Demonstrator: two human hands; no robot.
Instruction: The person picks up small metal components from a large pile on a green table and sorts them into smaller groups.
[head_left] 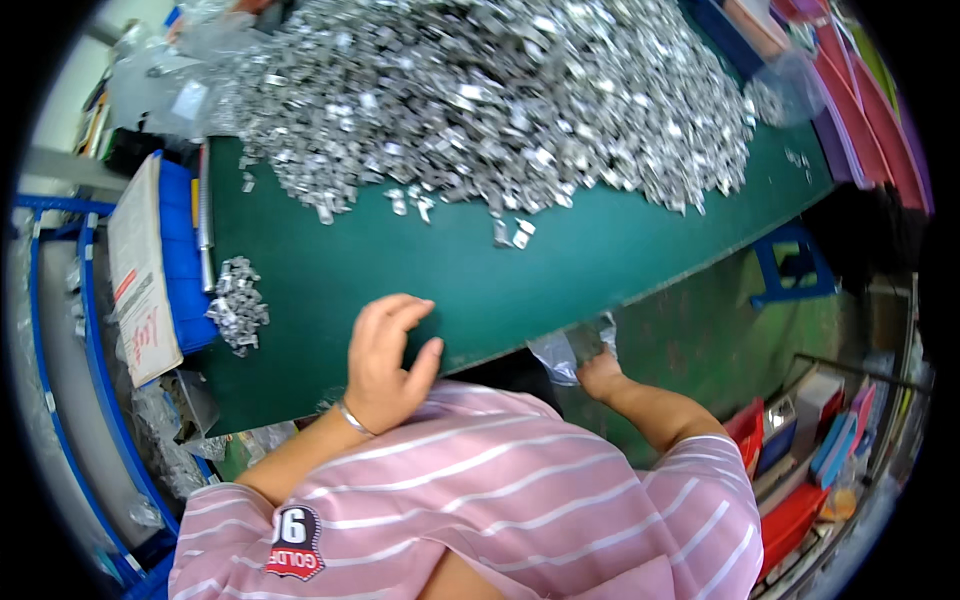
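Observation:
My left hand (385, 365), with a bracelet at the wrist, rests at the near edge of the green table (330, 260). Its fingers are apart and hold nothing. Below the table's front edge, my right hand (600, 373) grips a clear plastic bag (556, 358); its fingertips are partly hidden, and what the bag contains cannot be made out. A big heap of small silvery metal parts (500, 100) covers the far side of the table. A few loose metal parts (502, 233) lie just in front of the heap.
A smaller pile of metal parts (238, 305) lies at the table's left, beside a blue bin (180, 240). Blue shelving (85, 300) stands further left. On the right are a blue stool (793, 262), pink trays (850, 105) and boxes (800, 430) on the floor.

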